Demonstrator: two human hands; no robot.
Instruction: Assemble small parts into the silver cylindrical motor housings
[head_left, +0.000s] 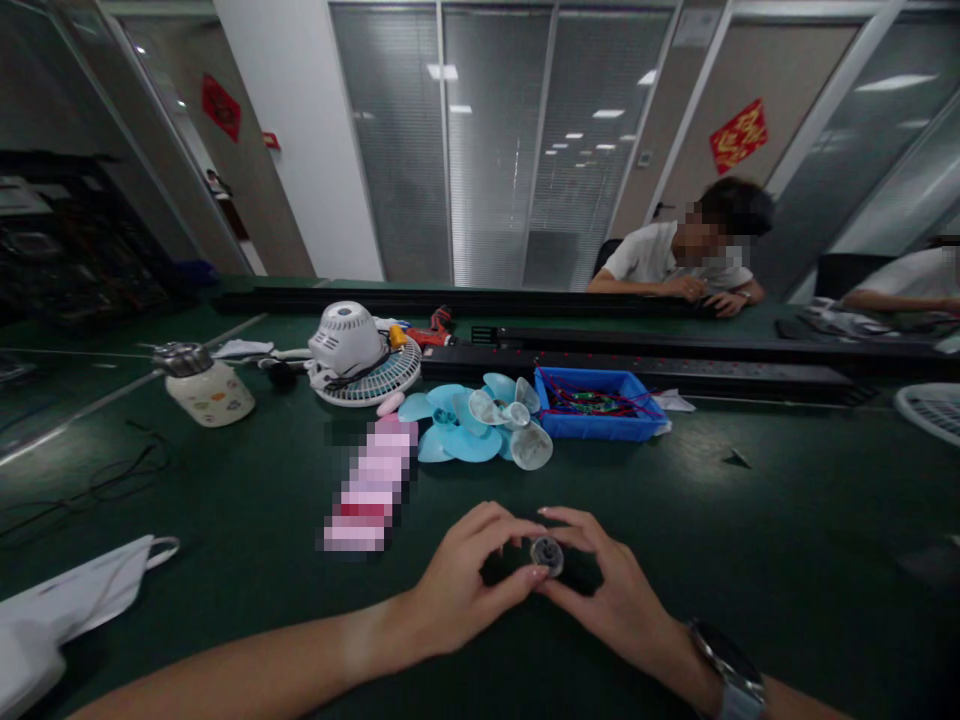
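Observation:
Between both hands is a small round part (547, 556), dark in the middle with a paler greyish rim; its exact kind is too small to tell. My left hand (480, 575) pinches it from the left, thumb below and index finger above. From the other side my right hand (619, 590) has its thumb and a finger at the part, while its index fingertip is lifted a little above. A watch is on my right wrist. Beyond the hands lie blue fan blades (465, 440) and a whitish clear fan blade set (517, 415).
A blue bin (600, 432) holds wired circuit boards. Left of the blades are a white fan head (346, 345), a pink pixelated item (371, 480) and a patterned bottle (210, 390). A white object with a loop (90, 600) lies near left. A person (667, 255) sits across the table.

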